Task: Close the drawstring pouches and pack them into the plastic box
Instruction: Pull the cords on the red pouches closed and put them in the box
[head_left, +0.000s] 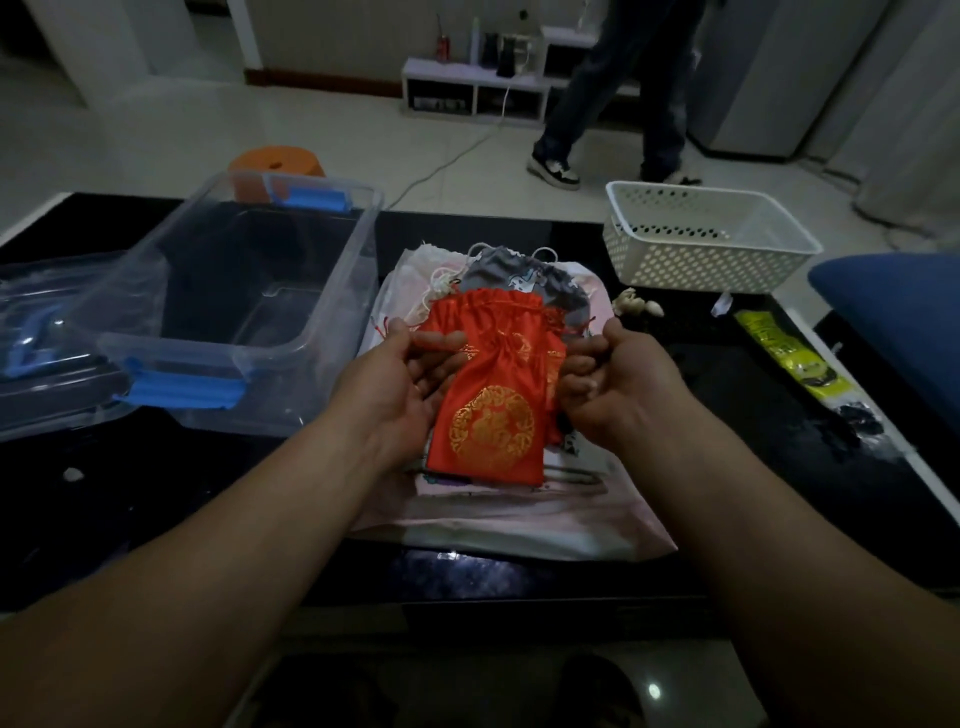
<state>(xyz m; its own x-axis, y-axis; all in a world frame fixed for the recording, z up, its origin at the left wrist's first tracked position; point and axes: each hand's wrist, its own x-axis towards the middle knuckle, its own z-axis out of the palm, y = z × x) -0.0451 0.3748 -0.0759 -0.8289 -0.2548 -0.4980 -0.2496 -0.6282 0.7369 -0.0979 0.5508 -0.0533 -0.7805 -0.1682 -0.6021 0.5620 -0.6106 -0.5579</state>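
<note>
Pouch (493, 395), right of box (249, 291): soft, light, likely slippery satin. Left hand (410, 376), right hand (610, 376) pinch its neck edges; best pulled by cords.

Red pouch (493, 384) with gold medallion, grey pouch (524, 273), clear box (249, 291) with blue latches (184, 389), white perforated basket (706, 239)

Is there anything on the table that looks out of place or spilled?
Yes, slightly: a few small pale bits lie loose on the black table beside the white basket, apart from the pouches. What they are is unclear.
</note>
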